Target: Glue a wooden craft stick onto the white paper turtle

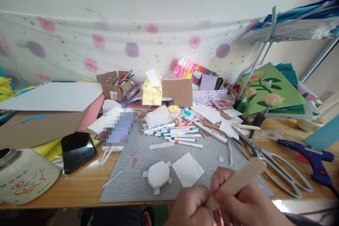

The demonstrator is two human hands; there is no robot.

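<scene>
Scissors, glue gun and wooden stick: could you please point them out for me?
scissors (257, 153), head view, on the pivot.
glue gun (310, 154), head view, on the blue body.
wooden stick (245, 176), head view, mid-length.

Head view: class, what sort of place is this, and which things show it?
Probably a craft desk. A grey cutting mat lies on the wooden table, with marker pens across it; scissors and a blue glue gun lie to the right. The left hand and right hand pinch a wooden stick.
</scene>
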